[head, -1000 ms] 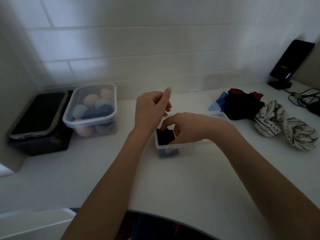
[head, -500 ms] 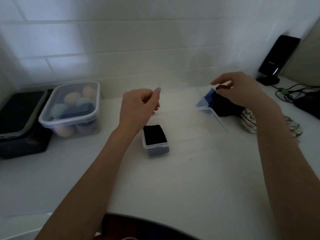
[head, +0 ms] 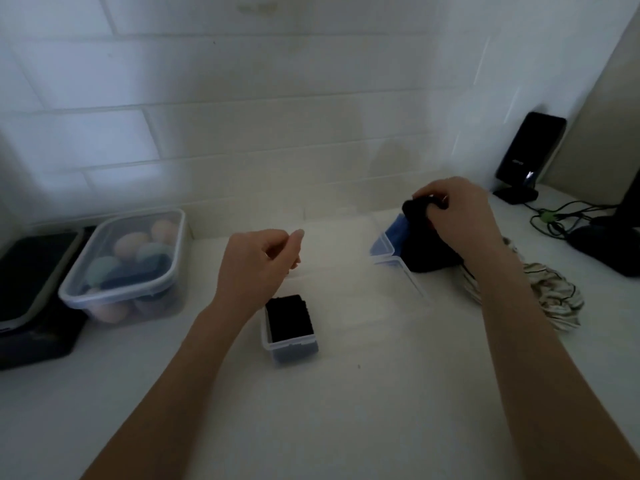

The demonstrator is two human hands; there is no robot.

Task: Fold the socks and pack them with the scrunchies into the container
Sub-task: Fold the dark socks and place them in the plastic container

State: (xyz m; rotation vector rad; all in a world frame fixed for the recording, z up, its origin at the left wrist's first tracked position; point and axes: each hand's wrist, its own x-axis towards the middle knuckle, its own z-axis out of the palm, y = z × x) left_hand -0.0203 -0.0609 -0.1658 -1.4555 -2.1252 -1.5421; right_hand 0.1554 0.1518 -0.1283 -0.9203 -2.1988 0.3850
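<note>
The pale, smooth worktop (head: pixel 346 410) carries everything, and against the white tiled wall at its left stands a large clear plastic tub with a clear lid, filled with pastel egg-shaped sponges (head: pixel 128 265). At the right lies a crumpled cream cloth with thin dark stripes (head: pixel 540 296), and beside it sits the pile of black fabric pieces (head: pixel 429 251), which I take to be the remaining socks or scrunchies, resting against a blue item (head: pixel 394 233) by a clear lid. The right hand (head: pixel 460 216), which 1 second ago was pressing into the container, has crossed to this pile and now has its fingers (head: pixel 438 202) closed on a bunch of the black fabric. The left hand (head: pixel 256 265) still hovers just behind the container, loosely curled around nothing. The small clear rectangular plastic container (head: pixel 291 341) stands near the middle, well apart from the pile, with 1 folded black piece (head: pixel 289 318) already packed inside. That placement looks finished, so the task has likely moved on to fetching the next item to fold or pack.
</note>
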